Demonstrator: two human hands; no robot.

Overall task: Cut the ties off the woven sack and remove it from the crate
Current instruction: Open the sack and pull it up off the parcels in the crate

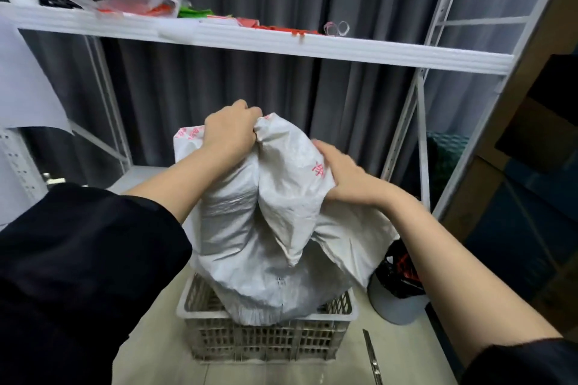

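A white woven sack [250, 244] with red print stands bulging out of a pale lattice crate [266, 341] on the floor. My left hand [230, 128] grips a bunched fold at the sack's top. On the sack's upper right side, my right hand [341, 172] clutches the fabric near the red print. The sack's lower end sits inside the crate, with its upper part lifted well above the rim. No ties show from here.
A thin metal tool [372, 356] lies on the floor right of the crate. A grey bin [397, 306] with a black bag stands close to the right. A white shelf [281, 44] with red and green items spans overhead, with rack posts on both sides.
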